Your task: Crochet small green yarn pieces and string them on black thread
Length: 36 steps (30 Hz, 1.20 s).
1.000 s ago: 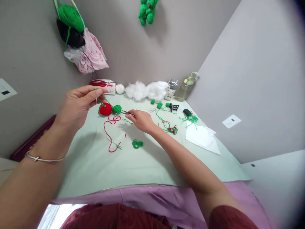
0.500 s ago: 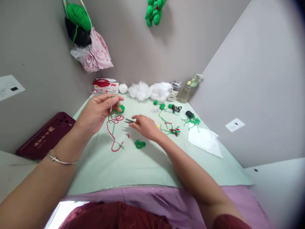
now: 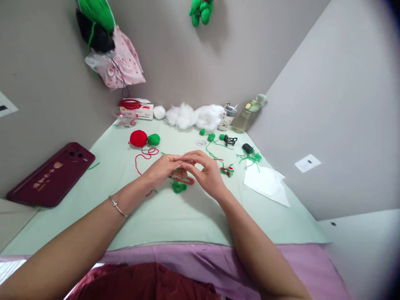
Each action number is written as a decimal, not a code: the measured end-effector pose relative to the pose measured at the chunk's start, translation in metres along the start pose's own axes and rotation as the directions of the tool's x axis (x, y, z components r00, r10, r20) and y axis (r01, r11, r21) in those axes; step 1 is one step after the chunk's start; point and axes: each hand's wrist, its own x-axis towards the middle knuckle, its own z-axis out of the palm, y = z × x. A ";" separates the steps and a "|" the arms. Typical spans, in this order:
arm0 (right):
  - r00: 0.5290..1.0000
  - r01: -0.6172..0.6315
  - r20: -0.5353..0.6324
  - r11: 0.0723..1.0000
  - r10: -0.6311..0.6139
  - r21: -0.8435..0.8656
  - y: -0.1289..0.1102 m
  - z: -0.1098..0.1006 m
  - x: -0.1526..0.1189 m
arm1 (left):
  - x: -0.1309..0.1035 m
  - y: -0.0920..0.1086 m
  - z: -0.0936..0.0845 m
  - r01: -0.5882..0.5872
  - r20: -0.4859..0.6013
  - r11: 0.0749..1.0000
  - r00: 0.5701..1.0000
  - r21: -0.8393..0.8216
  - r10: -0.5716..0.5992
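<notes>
My left hand (image 3: 164,167) and my right hand (image 3: 204,171) meet above the middle of the table, closed in pinches with fingertips touching. Between them shows a thin, pale needle (image 3: 179,166); their fingers hide its ends and any yarn on it. Just below lie orange-handled scissors (image 3: 188,180), partly covered by my hands. A small green crocheted piece (image 3: 178,187) rests beside the scissors, on the near side. Red yarn (image 3: 137,164) trails beneath my left hand from a red ball (image 3: 138,138), next to a green yarn ball (image 3: 153,139).
A dark red phone (image 3: 51,175) lies at the left. White stuffing (image 3: 195,117), a pen cup (image 3: 227,118) and a bottle (image 3: 248,114) line the back. Green crocheted pieces (image 3: 227,171), a black-and-green bundle (image 3: 248,151) and white paper (image 3: 265,183) lie to the right.
The scissors have left my right hand and now lie on the table. My left hand has moved right and down from the yarn balls, and both hands have come together at the needle.
</notes>
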 end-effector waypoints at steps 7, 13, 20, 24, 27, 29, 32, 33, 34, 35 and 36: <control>0.998 0.058 0.029 0.998 -0.057 -0.027 0.005 -0.002 -0.004 | -0.003 -0.005 0.001 0.002 0.091 0.997 0.996 -0.074 0.005; 0.998 -0.054 -0.015 0.988 0.057 0.145 0.002 0.005 -0.001 | -0.006 -0.008 0.001 -0.006 0.073 0.998 0.997 -0.060 0.010; 0.995 -0.094 0.046 0.970 0.086 0.224 0.003 0.003 -0.001 | -0.007 -0.009 0.000 0.023 0.043 0.998 0.999 -0.053 -0.020; 0.984 -0.176 0.045 0.920 0.172 0.350 0.006 0.004 0.001 | -0.007 -0.008 0.002 0.020 0.020 1.000 1.000 0.004 -0.021; 0.958 -0.278 0.065 0.851 0.279 0.446 0.010 0.005 0.003 | -0.009 -0.005 0.005 0.047 0.048 0.999 0.998 0.019 -0.048; 0.941 -0.310 0.049 0.792 0.336 0.525 0.012 0.005 0.004 | -0.011 -0.003 0.006 0.059 0.076 0.998 0.995 0.014 -0.060; 0.914 -0.321 0.027 0.679 0.405 0.661 0.014 0.000 0.006 | -0.012 -0.004 0.006 0.057 0.100 0.998 0.993 -0.002 -0.057; 0.904 -0.320 0.023 0.640 0.427 0.699 0.015 -0.002 0.007 | -0.012 -0.005 0.006 0.061 0.107 0.998 0.992 0.003 -0.061; 0.895 -0.315 0.015 0.607 0.447 0.729 0.016 -0.005 0.008 | -0.011 -0.006 0.005 0.067 0.116 0.998 0.991 0.014 -0.068; 0.887 -0.305 0.001 0.585 0.462 0.752 0.017 -0.007 0.009 | -0.011 -0.007 0.005 0.072 0.122 0.997 0.990 0.030 -0.075; 0.882 -0.291 -0.018 0.574 0.472 0.766 0.018 -0.010 0.010 | -0.011 -0.009 0.004 0.074 0.131 0.996 0.988 0.045 -0.079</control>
